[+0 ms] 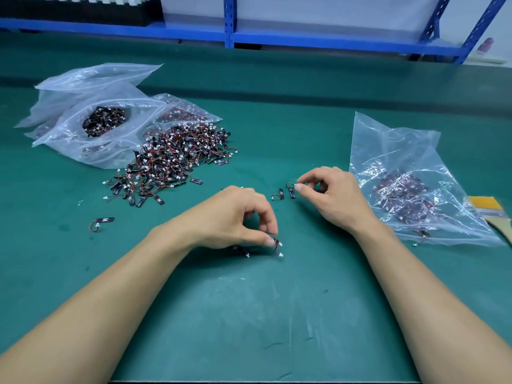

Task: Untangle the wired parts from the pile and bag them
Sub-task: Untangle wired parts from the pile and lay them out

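A pile of wired parts [177, 159] is heaped on the green mat [277, 314], left of centre, against an open bag [91, 128]. A small tangle [274, 243] is pinched by the left hand [235, 217]. One wired part [291, 191] is pinched at its white connector by the right hand [329, 192]. A partly filled bag [410, 184] is laid just beside that hand.

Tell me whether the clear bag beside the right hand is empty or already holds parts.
Holds parts. A cluster of dark wired parts shows through the bag, filling only its near half; the rest looks empty.
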`<state>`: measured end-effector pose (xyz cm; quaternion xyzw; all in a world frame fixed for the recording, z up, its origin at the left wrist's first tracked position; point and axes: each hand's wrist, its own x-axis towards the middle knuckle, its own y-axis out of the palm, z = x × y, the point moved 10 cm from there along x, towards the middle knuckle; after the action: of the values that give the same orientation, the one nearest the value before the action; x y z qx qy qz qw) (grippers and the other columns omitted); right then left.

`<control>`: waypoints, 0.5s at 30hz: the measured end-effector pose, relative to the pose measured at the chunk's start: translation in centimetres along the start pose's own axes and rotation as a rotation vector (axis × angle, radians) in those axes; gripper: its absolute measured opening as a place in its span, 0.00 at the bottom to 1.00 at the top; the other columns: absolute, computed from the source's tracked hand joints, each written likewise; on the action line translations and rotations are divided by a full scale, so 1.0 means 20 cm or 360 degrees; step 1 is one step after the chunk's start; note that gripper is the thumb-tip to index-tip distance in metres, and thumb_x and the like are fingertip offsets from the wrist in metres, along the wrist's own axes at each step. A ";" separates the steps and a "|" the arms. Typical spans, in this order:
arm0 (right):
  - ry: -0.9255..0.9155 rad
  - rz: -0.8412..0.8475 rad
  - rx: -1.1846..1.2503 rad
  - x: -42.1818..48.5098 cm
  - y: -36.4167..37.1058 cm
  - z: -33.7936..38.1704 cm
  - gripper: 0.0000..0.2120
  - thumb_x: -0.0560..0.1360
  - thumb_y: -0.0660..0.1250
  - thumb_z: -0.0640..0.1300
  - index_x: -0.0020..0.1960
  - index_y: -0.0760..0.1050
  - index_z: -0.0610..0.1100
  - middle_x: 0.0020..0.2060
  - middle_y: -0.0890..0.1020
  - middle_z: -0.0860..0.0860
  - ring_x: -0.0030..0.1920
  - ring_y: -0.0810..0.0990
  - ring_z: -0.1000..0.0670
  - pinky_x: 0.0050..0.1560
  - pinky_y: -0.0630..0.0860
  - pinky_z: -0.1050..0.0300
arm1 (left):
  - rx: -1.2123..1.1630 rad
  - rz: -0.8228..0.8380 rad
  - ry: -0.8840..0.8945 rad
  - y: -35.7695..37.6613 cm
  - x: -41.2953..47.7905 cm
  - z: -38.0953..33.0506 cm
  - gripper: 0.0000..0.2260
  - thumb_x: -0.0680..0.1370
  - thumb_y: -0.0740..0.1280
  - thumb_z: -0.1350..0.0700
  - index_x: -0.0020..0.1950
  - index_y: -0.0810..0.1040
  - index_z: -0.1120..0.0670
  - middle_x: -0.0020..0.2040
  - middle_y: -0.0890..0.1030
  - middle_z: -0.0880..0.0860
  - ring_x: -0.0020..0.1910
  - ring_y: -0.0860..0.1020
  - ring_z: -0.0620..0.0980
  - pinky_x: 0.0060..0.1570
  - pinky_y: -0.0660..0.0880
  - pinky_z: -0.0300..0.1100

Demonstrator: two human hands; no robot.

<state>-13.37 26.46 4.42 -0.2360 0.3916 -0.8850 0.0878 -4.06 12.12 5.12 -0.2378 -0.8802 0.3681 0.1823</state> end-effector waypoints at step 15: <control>-0.0004 0.0018 -0.0040 0.00 0.01 0.00 0.02 0.76 0.72 0.49 0.48 0.82 0.52 0.36 0.80 0.61 0.42 0.72 0.60 0.43 0.66 0.67 | -0.0318 -0.0301 -0.0030 -0.07 0.01 0.04 0.09 0.69 0.80 0.55 0.44 0.83 0.45 0.38 0.79 0.41 0.35 0.68 0.52 0.35 0.65 0.39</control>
<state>-13.43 26.35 4.37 -0.2360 0.4038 -0.8793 0.0904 -5.04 10.85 5.67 -0.1674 -0.9326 0.2619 0.1832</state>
